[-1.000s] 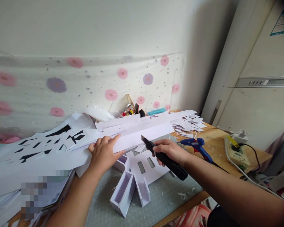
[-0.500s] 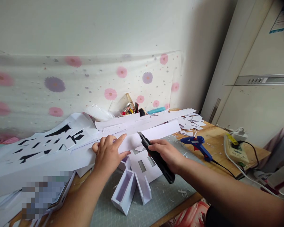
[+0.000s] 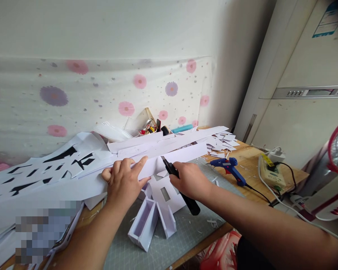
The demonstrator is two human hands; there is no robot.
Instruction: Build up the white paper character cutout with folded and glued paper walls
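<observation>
A long white board strip (image 3: 177,155) lies across the middle of the work area. My left hand (image 3: 125,180) presses on it, thumb and index finger stretched apart. In my right hand (image 3: 190,180) is a black utility knife (image 3: 192,205), its blade tip at the strip's lower edge; whether it touches cannot be made out. Just below is a white panel with rectangular cut-outs (image 3: 157,191), partly hidden by the right hand and knife. Nearer me stand a white open box (image 3: 143,225) and a smaller white channel-shaped piece (image 3: 168,222).
A grey-green cutting mat (image 3: 118,247) covers part of the wooden table (image 3: 246,157). To the right lie a blue glue gun (image 3: 228,167) and a power strip (image 3: 272,176). White offcuts (image 3: 224,142) are heaped behind. Cut-out white sheets (image 3: 56,165) spread leftward.
My right hand has tilted over the knife and brought its blade down closer to the strip. My left hand keeps its place on the board. The whole view has shifted slightly.
</observation>
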